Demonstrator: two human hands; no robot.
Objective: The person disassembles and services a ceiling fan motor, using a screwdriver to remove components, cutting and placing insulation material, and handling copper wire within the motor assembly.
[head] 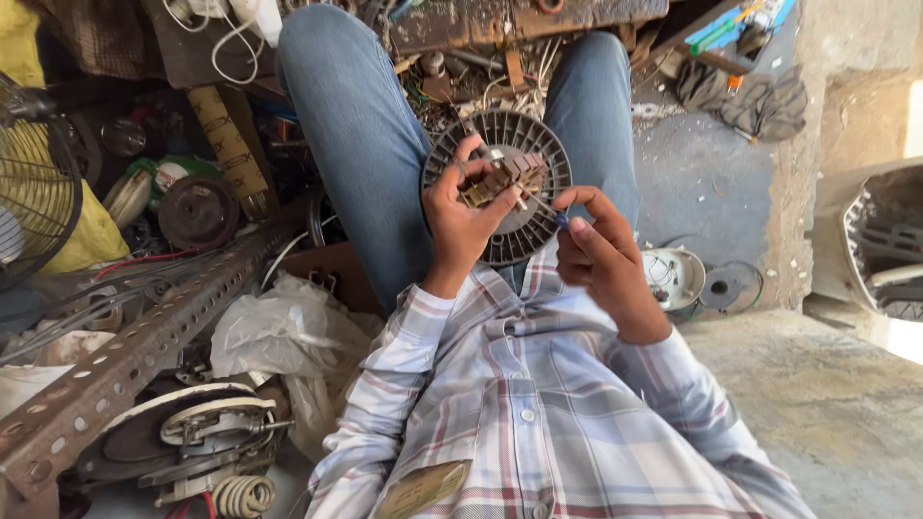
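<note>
Landmark: round grey vented fan-motor cover [519,135], held above the lap between the knees.

Nearest the camera: both forearms in plaid shirt sleeves rise from the chest toward the cover, elbows bent, wrists meeting just below it.

Right hand [601,259]: sits at the lower right edge of the cover, wrist cocked back, palm turned inward. Thumb and forefinger are pinched shut on a thin screwdriver [550,210] with a small blue handle tip; the remaining fingers curl loosely. The shaft runs up and left onto the cover's centre.

Left hand [463,216]: sits at the lower left of the cover, palm facing the camera side, fingers wrapped partway closed around a brown-and-brass motor part [505,178] at the cover's centre; the forefinger reaches up over the rim. Whether this hand also carries the cover from behind, I cannot tell.

Beyond the cover: blue-jeaned legs spread either side of it.

Left of the cover: perforated rusty angle iron [144,351], crumpled plastic bag [288,327], wire fan guard [38,187].

Right of the cover, on the floor: small white round housing [673,279].
</note>
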